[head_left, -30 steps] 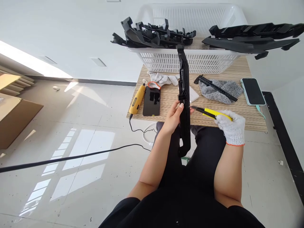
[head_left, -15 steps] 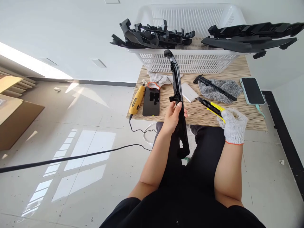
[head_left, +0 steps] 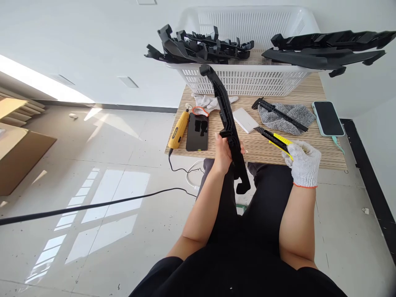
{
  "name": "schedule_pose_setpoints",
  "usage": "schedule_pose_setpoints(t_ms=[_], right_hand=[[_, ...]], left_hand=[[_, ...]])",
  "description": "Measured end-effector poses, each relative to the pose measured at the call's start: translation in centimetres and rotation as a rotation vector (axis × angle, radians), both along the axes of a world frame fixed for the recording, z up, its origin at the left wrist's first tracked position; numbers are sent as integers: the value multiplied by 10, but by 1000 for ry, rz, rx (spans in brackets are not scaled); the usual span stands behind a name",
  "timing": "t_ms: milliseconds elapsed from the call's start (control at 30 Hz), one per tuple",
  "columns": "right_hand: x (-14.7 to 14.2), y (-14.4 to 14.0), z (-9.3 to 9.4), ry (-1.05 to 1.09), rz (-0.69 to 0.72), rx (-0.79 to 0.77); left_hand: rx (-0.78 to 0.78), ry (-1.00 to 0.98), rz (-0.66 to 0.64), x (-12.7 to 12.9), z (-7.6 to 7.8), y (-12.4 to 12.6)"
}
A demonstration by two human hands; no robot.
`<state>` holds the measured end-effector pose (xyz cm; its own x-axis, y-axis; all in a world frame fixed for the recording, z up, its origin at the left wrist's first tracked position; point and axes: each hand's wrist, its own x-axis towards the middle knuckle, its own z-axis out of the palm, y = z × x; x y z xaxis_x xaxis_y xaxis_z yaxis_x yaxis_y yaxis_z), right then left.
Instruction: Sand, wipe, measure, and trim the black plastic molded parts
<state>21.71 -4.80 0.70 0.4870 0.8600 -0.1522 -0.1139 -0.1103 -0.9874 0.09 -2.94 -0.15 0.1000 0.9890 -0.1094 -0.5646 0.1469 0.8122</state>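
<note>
My left hand (head_left: 223, 153), bare, is wrapped around the middle of a long black plastic trim part (head_left: 227, 113). The part slants from upper left, in front of the basket, down over my legs, its hooked lower end between my knees. In a white knit glove with an orange cuff, my right hand (head_left: 303, 161) grips a yellow and black utility knife (head_left: 280, 143). The blade points up and left, its tip by a flat white rectangular object (head_left: 245, 119) on the table. Knife and trim part are apart.
A white basket (head_left: 247, 80) at the table's back holds several black parts (head_left: 204, 49). On the wooden table (head_left: 260, 152) lie a yellow rotary tool (head_left: 178, 130), a dark phone (head_left: 197, 132), a glove (head_left: 210, 103), a caliper (head_left: 281, 113) on grey cloth (head_left: 305, 113) and a charging phone (head_left: 328, 118).
My left hand has turned the trim part: its top end swung left and its lower end moved right and up. The right hand with the knife has hardly moved.
</note>
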Motion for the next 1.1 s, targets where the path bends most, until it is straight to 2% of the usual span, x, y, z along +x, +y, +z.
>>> schedule_pose_setpoints(t_ms=[100,333,667,900,1100], right_hand=[[0,0,0,-13,2,-11],[-2,-1,5,-31,18,-50],[-1,0,2,-43,30,-52],[0,0,0,-42,44,-25],[0,0,0,-38,37,-29]], left_hand=[[-64,-6,10,-3,2,3],[-82,-92,82,-8,-5,9],[102,10,190,6,-8,0],[66,-2,22,-4,-9,-1],[109,23,29,1,-8,-4]])
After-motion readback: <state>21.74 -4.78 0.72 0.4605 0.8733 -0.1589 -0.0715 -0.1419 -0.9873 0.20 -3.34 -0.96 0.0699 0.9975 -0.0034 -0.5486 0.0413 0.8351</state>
